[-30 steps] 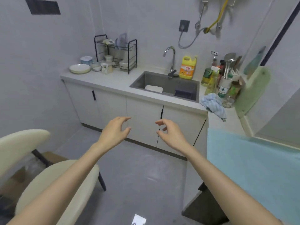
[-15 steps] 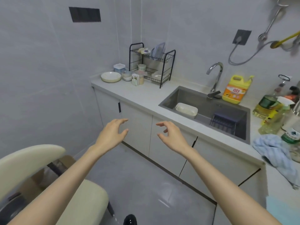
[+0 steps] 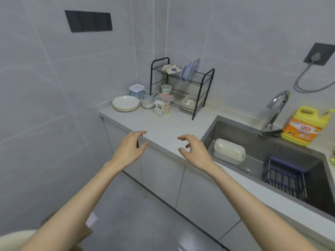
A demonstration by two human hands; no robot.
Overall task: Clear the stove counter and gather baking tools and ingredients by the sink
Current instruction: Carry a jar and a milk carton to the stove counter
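Observation:
My left hand (image 3: 130, 148) and my right hand (image 3: 194, 151) hover open and empty over the front edge of the pale counter (image 3: 163, 127), fingers loosely curled. At the counter's far left corner sit a stack of cream plates (image 3: 125, 103), small bowls (image 3: 147, 102), a lidded clear container (image 3: 136, 89) and a small carton (image 3: 159, 108) beside a jar. A black two-tier dish rack (image 3: 183, 87) stands behind them with plates and a cup in it. The steel sink (image 3: 226, 129) lies to my right, holding a white lidded box (image 3: 229, 151) and a dark basket (image 3: 284, 180).
A chrome tap (image 3: 275, 111) and a yellow detergent jug (image 3: 302, 128) stand behind the sink. White cabinet doors (image 3: 163, 171) run below the counter. A cream chair edge (image 3: 16, 240) shows at the bottom left over the grey floor. Tiled walls close the corner.
The view has swung left and closer to the counter. Both hands now reach over its front edge. The blue cloth and bottles on the right have left the frame.

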